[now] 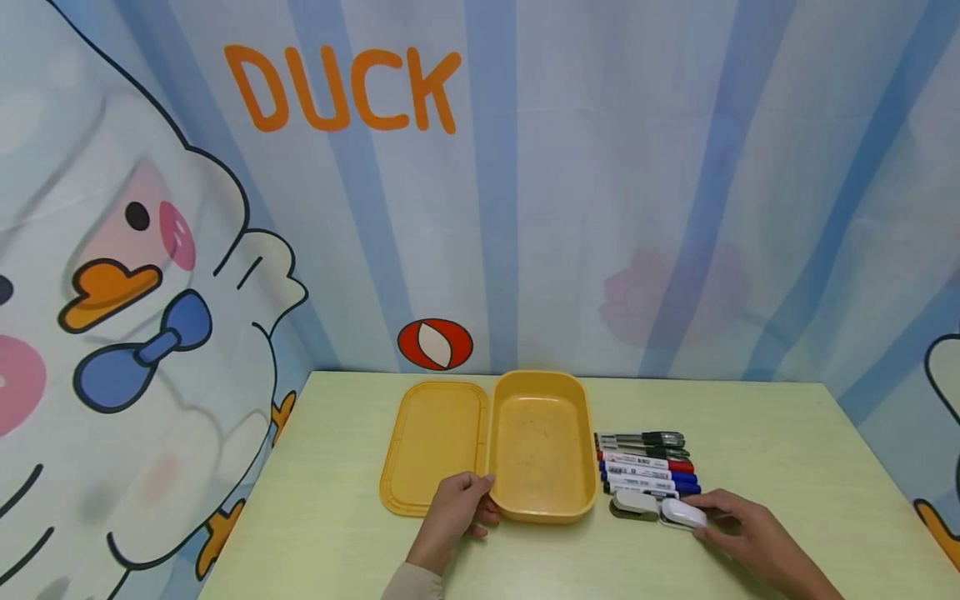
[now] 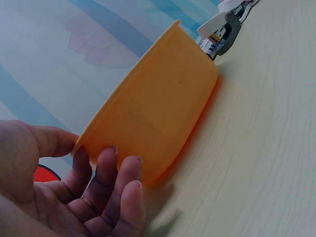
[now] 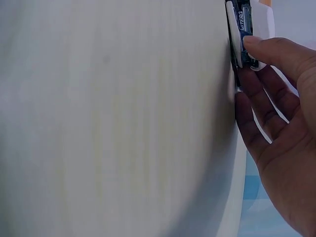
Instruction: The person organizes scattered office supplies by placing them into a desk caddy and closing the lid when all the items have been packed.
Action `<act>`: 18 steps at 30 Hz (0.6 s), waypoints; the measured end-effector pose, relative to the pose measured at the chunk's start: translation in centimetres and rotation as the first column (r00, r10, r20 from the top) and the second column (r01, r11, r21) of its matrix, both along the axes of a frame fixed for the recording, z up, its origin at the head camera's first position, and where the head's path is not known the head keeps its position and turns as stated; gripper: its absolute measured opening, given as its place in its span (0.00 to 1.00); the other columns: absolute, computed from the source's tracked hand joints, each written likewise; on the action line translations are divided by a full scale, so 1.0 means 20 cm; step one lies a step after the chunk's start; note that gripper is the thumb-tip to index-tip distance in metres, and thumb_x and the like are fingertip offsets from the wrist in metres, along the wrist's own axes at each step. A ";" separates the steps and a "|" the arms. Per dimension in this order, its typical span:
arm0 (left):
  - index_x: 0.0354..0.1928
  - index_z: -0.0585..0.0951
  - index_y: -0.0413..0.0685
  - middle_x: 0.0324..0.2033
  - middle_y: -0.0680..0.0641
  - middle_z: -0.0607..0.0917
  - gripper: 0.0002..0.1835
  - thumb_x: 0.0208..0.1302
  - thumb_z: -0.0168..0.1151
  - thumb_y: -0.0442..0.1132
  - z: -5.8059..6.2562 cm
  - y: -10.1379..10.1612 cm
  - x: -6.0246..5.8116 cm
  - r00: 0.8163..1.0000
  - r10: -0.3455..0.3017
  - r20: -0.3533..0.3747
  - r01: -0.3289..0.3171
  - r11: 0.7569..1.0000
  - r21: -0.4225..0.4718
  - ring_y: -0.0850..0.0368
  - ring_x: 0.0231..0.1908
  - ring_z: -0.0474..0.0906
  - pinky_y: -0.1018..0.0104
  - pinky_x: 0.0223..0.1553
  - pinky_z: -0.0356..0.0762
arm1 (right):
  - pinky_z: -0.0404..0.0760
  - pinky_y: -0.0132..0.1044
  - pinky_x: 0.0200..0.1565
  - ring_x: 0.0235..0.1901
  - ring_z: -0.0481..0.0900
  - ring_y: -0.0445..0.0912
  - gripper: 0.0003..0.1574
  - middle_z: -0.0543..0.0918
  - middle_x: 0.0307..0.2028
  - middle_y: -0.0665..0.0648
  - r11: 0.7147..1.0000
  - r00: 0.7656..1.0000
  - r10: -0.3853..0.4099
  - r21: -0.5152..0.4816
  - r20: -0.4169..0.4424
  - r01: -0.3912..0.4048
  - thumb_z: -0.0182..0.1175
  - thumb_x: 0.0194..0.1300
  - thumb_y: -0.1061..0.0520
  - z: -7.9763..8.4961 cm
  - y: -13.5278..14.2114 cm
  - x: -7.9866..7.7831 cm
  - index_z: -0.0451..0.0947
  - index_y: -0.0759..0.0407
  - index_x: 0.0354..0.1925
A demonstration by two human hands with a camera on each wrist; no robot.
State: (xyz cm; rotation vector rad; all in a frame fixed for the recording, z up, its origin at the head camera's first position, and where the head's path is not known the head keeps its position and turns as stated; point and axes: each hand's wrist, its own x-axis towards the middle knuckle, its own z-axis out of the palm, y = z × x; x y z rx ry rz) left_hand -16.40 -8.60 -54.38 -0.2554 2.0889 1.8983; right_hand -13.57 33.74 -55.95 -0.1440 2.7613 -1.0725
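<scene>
An open yellow plastic box stands on the table. My left hand pinches its near left rim between thumb and fingers; in the left wrist view the fingertips lie against the box's outer wall. To the right, my right hand holds a small white stapler by its right end. The right wrist view has the thumb on the stapler's side and fingers under its end. Beside it lies a second small stapler, pale on top with a dark base.
Left of the box lies its flat yellow lid. Several markers and pens, with black, red and blue caps, lie in a row between the box and the staplers' far side. A printed curtain hangs behind the table's back edge.
</scene>
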 end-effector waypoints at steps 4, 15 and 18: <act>0.37 0.81 0.37 0.26 0.49 0.86 0.20 0.75 0.58 0.50 0.00 0.00 0.00 1.000 0.000 -0.002 0.000 1.000 -0.003 0.59 0.25 0.84 0.70 0.20 0.78 | 0.85 0.35 0.43 0.48 0.82 0.50 0.21 0.84 0.53 0.59 1.000 1.000 -0.001 -0.019 0.000 0.001 0.72 0.62 0.56 0.00 0.01 0.00 0.84 0.54 0.54; 0.37 0.81 0.36 0.26 0.49 0.86 0.20 0.75 0.58 0.50 -0.02 0.00 -0.01 1.000 0.000 -0.003 0.000 1.000 0.000 0.59 0.25 0.84 0.69 0.20 0.78 | 0.85 0.37 0.42 0.46 0.83 0.49 0.23 0.84 0.53 0.60 0.999 1.000 -0.024 -0.033 0.008 0.024 0.72 0.62 0.56 0.02 0.02 0.00 0.83 0.56 0.55; 0.37 0.81 0.36 0.26 0.49 0.86 0.20 0.75 0.58 0.50 -0.02 0.00 -0.01 1.000 -0.002 0.000 0.002 1.000 -0.003 0.59 0.25 0.84 0.69 0.20 0.78 | 0.85 0.36 0.43 0.46 0.83 0.48 0.23 0.84 0.53 0.60 0.999 1.000 -0.018 -0.033 -0.009 0.017 0.72 0.62 0.56 0.04 0.03 0.01 0.83 0.56 0.55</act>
